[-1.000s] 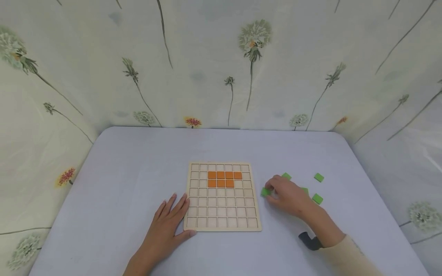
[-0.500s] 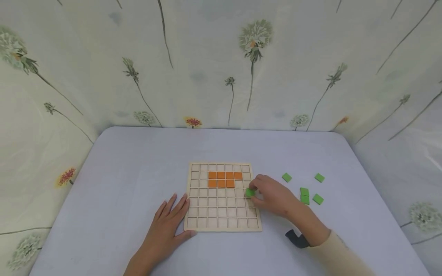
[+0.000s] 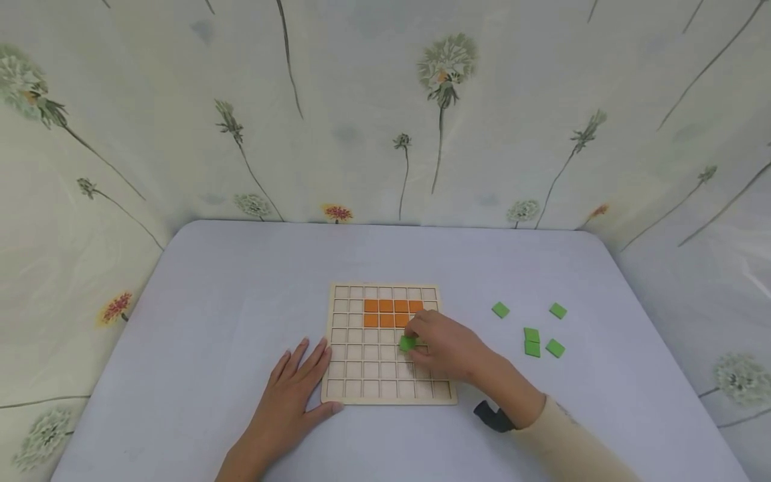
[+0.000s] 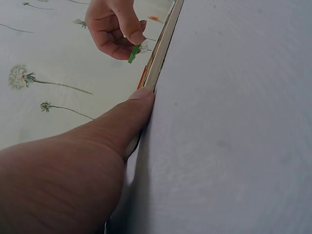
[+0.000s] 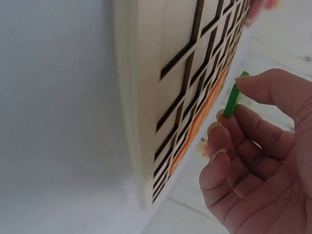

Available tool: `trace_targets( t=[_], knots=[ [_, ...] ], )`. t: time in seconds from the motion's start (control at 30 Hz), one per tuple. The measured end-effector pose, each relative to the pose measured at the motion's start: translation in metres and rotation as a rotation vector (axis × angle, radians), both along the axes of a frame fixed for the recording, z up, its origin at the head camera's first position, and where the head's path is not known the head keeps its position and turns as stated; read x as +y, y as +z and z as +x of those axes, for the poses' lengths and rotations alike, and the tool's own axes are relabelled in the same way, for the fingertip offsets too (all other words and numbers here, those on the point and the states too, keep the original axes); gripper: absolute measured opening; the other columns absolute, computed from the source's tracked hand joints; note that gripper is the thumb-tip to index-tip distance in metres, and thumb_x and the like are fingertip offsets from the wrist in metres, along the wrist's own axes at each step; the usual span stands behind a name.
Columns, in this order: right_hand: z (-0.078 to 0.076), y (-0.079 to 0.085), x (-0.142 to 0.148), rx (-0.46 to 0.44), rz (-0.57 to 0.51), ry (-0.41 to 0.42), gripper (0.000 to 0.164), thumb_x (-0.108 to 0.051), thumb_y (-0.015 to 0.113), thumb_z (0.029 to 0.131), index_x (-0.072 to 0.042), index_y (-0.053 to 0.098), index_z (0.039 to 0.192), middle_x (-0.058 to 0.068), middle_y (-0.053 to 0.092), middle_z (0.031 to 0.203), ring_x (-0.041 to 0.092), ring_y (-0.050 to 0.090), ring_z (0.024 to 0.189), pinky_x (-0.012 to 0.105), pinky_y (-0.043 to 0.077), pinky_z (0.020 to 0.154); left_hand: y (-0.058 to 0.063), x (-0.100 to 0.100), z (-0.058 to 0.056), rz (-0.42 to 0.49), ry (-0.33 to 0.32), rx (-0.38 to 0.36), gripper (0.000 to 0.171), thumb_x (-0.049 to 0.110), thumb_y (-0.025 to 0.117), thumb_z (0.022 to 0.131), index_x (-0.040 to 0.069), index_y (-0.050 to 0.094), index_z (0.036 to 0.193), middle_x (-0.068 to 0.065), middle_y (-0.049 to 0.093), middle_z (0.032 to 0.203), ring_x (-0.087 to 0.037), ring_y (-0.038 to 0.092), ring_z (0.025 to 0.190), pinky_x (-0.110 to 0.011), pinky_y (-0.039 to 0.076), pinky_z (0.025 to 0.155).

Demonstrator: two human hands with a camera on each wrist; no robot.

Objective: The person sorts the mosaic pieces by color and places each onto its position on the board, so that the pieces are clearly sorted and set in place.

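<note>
My right hand (image 3: 448, 347) pinches a green square tile (image 3: 407, 343) between thumb and fingers, over the right half of a wooden grid board (image 3: 370, 388). In the right wrist view the same green tile (image 5: 233, 100) is tilted, held just above the board's slots. Several orange tiles (image 3: 385, 306) lie in two rows in the upper part of the grid, four columns wide at the top. My left hand (image 3: 295, 395) lies with fingers spread at the board's left edge; in the left wrist view its thumb (image 4: 131, 112) touches the board's rim.
Several loose green tiles (image 3: 532, 341) lie on the white table (image 3: 241, 281) to the right of the board. A flower-printed cloth (image 3: 349, 100) hangs behind the table and at both sides. A dark band (image 3: 494, 418) is at the right wrist.
My right hand has carried the green tile leftward from the table beside the board to over the grid. The left hand has stayed in place.
</note>
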State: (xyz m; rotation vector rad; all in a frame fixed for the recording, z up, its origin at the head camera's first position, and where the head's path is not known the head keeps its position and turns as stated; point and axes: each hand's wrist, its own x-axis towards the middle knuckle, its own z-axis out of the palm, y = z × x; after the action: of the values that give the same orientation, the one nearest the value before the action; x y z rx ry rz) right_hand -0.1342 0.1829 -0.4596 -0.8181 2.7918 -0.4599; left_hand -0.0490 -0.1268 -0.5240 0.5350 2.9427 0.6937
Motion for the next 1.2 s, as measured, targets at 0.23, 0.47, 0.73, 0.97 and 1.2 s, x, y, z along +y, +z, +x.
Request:
trace_targets(
  t=[0.23,0.47,0.73,0.97,1.2],
  knots=[
    [0.001,-0.002,-0.016,0.049,-0.017,0.064,0.012,-0.018,0.073,0.094,-0.016,0.073,0.106,-0.010,0.061,0.100,0.009,0.055,0.092,0.027,0.055,0.081,0.002,0.000,0.000,0.000,-0.004,0.000,0.095,0.057,0.076,0.090,0.017,0.034,0.165,0.006,0.023,0.172,-0.025,0.007,0.161,-0.051,0.006,0.128],
    [-0.002,-0.002,-0.029,0.078,-0.015,0.104,0.013,-0.017,0.072,0.094,-0.016,0.073,0.107,-0.010,0.062,0.101,0.008,0.055,0.091,0.025,0.054,0.080,0.002,-0.001,-0.002,-0.001,-0.011,0.005,0.094,0.058,0.075,0.090,0.017,0.034,0.165,0.005,0.023,0.172,-0.025,0.006,0.161,-0.051,0.006,0.128],
    [-0.005,-0.005,-0.043,0.074,-0.023,0.133,0.015,-0.020,0.072,0.096,-0.014,0.074,0.110,-0.008,0.063,0.103,0.009,0.056,0.091,0.025,0.055,0.081,-0.001,-0.001,-0.002,0.012,-0.018,0.018,0.094,0.058,0.075,0.090,0.017,0.035,0.165,0.005,0.023,0.172,-0.025,0.007,0.161,-0.051,0.006,0.128],
    [-0.006,-0.009,-0.050,0.072,-0.019,0.138,0.015,-0.018,0.071,0.096,-0.013,0.074,0.110,-0.007,0.062,0.102,0.009,0.055,0.088,0.024,0.054,0.079,0.000,-0.001,-0.002,0.011,-0.014,0.008,0.094,0.057,0.076,0.090,0.016,0.036,0.164,0.005,0.025,0.172,-0.026,0.008,0.161,-0.051,0.006,0.128],
    [-0.007,-0.014,-0.053,0.065,0.003,0.142,0.018,-0.016,0.073,0.093,-0.011,0.075,0.111,-0.006,0.063,0.101,0.010,0.054,0.090,0.023,0.053,0.077,0.000,-0.001,-0.001,0.008,-0.010,0.006,0.094,0.060,0.074,0.090,0.017,0.035,0.165,0.006,0.024,0.172,-0.025,0.008,0.161,-0.051,0.006,0.128]
  ],
)
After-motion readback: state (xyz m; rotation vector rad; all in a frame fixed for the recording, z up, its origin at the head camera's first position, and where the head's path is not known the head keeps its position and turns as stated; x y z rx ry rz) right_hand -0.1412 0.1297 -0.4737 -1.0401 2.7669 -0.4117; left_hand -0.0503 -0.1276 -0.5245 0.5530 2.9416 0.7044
